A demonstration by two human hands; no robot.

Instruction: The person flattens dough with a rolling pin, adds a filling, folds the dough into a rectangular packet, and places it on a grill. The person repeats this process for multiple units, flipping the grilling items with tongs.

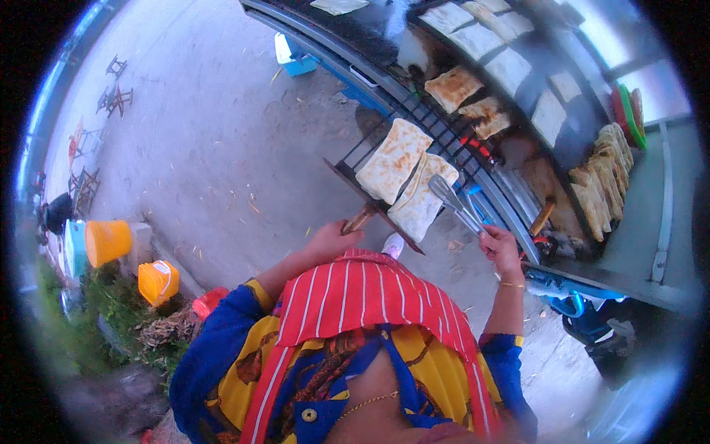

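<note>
My left hand (pixel 334 243) grips the wooden handle (pixel 359 218) of a metal grill rack (pixel 388 223) with dark bars, drawn out from the side of a cooking stand. Two folded flatbreads lie on the rack: one with brown spots (pixel 395 161), the other paler (pixel 421 205) and beside it. My right hand (pixel 501 248) holds metal tongs (pixel 468 213), whose tips overlap the paler flatbread; whether they touch it I cannot tell. Just past the rack, two browned flatbreads (pixel 453 89) (pixel 488 117) sit by the griddle's near edge.
Several pale flatbreads (pixel 508 69) cook on the dark griddle. Cooked flatbreads (pixel 602 178) stand in a row at its right end, near green and red baskets (pixel 629 116). Another wooden handle (pixel 542 216) juts from the stand. Orange buckets (pixel 108 242) are at far left.
</note>
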